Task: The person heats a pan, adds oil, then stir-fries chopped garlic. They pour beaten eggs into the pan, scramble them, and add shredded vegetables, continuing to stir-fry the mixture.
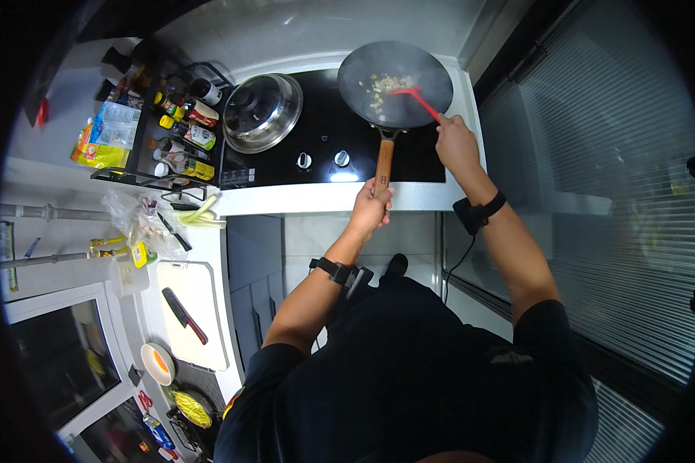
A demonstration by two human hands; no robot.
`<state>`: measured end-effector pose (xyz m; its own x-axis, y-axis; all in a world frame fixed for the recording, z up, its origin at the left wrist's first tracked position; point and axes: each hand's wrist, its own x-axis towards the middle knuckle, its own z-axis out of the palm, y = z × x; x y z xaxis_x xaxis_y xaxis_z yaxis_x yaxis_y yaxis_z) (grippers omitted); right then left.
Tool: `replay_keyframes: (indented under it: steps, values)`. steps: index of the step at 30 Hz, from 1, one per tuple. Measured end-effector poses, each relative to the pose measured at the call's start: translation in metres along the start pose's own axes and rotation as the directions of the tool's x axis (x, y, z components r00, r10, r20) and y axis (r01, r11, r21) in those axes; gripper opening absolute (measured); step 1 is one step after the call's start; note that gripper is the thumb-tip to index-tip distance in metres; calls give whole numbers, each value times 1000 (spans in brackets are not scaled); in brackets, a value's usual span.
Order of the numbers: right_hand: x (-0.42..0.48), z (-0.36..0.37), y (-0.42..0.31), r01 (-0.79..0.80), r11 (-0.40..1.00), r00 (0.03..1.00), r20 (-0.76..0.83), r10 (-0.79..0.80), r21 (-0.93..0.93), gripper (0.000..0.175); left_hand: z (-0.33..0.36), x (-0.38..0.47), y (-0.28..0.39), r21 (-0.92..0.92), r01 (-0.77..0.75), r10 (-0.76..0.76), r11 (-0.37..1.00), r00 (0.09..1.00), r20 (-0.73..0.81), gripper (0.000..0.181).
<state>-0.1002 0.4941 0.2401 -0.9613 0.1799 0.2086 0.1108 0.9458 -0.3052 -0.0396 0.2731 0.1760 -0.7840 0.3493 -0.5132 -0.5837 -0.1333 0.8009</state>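
Note:
A dark wok (423, 63) sits over the right side of the black glass cooktop (324, 127), its wooden handle (384, 159) pointing toward me. My left hand (372, 208) is wrapped around the end of that handle. In my right hand (458, 144) is a red spatula (425, 104), gripped by its handle. Its blade rests inside the wok against small pale chopped pieces of food (382, 87). Haze hangs over the wok. The lower end of the spatula's handle is hidden in my fist.
A lidded steel pan (263, 113) stands on the left of the cooktop, beside a black rack (145, 144) of sauce bottles. Along the left counter lie spring onions (200, 214), a cutting board (208, 301) with a kitchen knife (184, 315), and a bowl (157, 364). Ribbed glass (602, 173) borders my right.

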Motion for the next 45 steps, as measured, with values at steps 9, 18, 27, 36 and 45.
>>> replay_keyframes:
  steps: [9, 18, 27, 36, 45]
  values:
    - [67, 35, -16, 25, 1000, 998, -57, -24, 12, 25, 4, 0, -5, -10, -20, 20, 1000, 1000, -3, 36]
    - [-2, -51, -4, 153, 980, 986, 51, -161, 129, 23, 1, 1, -6, -6, -21, 21, 1000, 1000, 4, 32]
    - [-10, -23, 8, 74, 995, 997, 0, -74, 60, 26, 6, -3, -3, 24, -6, 6, 1000, 1000, -1, 37]
    - [51, 5, 29, 212, 977, 976, -40, -213, -35, 23, 0, -1, -9, -3, 39, -38, 999, 999, 28, 55]
    - [-7, -58, 72, 280, 935, 959, -13, -284, 216, 31, -21, -18, -28, 126, -6, 9, 992, 1000, -20, 96]
